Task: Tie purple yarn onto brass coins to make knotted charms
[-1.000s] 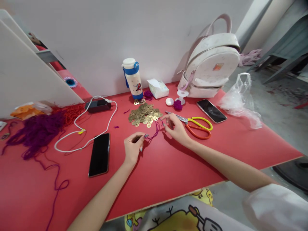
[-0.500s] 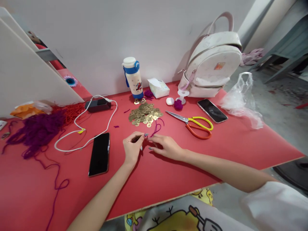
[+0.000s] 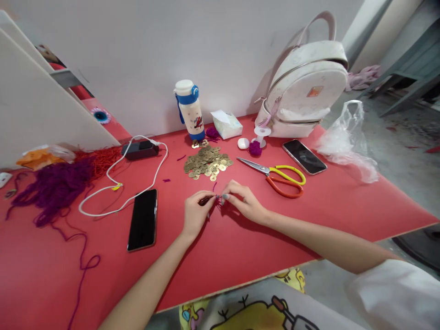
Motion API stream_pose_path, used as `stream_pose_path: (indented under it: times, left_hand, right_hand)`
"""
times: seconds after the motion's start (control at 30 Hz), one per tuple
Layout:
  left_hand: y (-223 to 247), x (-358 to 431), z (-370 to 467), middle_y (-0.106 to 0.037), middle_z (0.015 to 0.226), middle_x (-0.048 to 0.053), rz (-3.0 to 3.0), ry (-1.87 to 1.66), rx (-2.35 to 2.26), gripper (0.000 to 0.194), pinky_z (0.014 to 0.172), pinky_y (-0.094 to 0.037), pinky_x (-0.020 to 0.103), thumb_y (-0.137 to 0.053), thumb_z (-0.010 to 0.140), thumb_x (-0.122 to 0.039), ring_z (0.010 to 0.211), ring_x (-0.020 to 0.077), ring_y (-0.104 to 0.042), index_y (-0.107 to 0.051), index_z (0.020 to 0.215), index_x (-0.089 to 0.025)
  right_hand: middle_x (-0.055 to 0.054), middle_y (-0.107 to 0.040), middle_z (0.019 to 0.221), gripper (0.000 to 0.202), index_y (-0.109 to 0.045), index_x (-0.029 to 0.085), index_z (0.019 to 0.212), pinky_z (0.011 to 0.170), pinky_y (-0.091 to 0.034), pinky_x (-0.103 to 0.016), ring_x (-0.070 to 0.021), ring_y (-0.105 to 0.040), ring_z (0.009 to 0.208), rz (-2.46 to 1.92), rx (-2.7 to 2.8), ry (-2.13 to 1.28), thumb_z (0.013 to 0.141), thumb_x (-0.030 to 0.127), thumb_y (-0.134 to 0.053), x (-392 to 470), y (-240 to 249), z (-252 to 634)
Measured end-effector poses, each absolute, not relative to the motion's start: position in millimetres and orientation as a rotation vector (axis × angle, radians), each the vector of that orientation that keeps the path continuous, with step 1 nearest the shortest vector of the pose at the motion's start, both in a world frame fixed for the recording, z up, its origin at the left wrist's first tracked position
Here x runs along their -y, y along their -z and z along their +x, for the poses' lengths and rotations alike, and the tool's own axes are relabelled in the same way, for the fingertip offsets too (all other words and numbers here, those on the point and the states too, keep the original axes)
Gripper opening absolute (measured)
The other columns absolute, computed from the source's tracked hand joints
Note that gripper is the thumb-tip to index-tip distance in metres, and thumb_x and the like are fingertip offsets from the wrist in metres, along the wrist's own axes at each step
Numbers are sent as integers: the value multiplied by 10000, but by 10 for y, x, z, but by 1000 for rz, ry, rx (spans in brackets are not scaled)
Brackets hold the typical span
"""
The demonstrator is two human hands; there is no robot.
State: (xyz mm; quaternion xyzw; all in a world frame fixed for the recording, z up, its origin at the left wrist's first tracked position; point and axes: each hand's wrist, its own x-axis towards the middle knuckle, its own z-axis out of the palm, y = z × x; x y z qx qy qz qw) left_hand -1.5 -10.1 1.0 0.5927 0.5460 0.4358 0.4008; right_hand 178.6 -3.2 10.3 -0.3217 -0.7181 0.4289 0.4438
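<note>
Purple yarn (image 3: 218, 200) runs between my two hands, low over the red table (image 3: 206, 261). My left hand (image 3: 199, 211) pinches it between thumb and forefinger; something dark, perhaps more of the work, shows inside the curled fingers but cannot be made out. Opposite, my right hand (image 3: 244, 201) has its thumb and forefinger closed on the same yarn. A short tail of yarn sticks up past the fingertips. Just beyond my hands lies a pile of brass-coloured coins (image 3: 206, 161) with holes. To the right are scissors (image 3: 271, 173) with one yellow and one orange handle.
A black phone (image 3: 142, 220) and a looped white cable (image 3: 118, 213) with a power bank (image 3: 140, 149) lie left, near a purple yarn heap (image 3: 58, 183). Behind stand a bottle (image 3: 190, 110), a tissue pack (image 3: 227, 124), a spool (image 3: 262, 135) and a white backpack (image 3: 305, 91). Another phone (image 3: 304, 156) lies right.
Both hands have shifted slightly right. My right hand's fingers, spread apart before, have closed on the yarn, and the yarn loop that lay beyond the hands is drawn in, leaving a short tail.
</note>
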Motion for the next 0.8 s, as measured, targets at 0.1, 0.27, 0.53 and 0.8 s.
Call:
stream_pose_path:
  times: [0.1, 0.27, 0.53, 0.8]
  left_hand:
    - [-1, 82, -28, -758, 840, 61, 1466, -1097, -1364, 109, 751, -545, 296, -686, 772, -258, 772, 198, -701, -759, 777, -177]
    - [-13, 84, -39, -762, 887, 73, 1535, -1058, -1337, 109, 802, -539, 306, -680, 785, -242, 839, 208, -704, -766, 808, -178]
    - [-17, 83, -30, -768, 870, 63, 1572, -1042, -1332, 113, 789, -558, 313, -672, 794, -245, 811, 212, -714, -767, 806, -185]
    - [-2, 71, -33, -773, 877, 67, 1526, -1059, -1340, 116, 789, -563, 319, -687, 771, -261, 819, 221, -720, -772, 806, -190]
  right_hand:
    - [7, -600, 659, 344, -550, 195, 820, 653, -469, -289, -135, -559, 617, -828, 1579, -1314, 992, 474, -445, 36, -69, 1777]
    - [99, -378, 467, 377, -556, 177, 850, 455, -280, -226, -72, -309, 402, -913, 1439, -1387, 954, 533, -486, 9, -35, 1778]
    - [94, -327, 454, 476, -654, 133, 958, 445, -224, -236, -75, -276, 416, -941, 1420, -1405, 918, 584, -504, -36, -58, 1785]
    - [91, -321, 454, 471, -670, 129, 998, 448, -240, -234, -79, -278, 420, -957, 1437, -1395, 924, 563, -500, -36, -27, 1774]
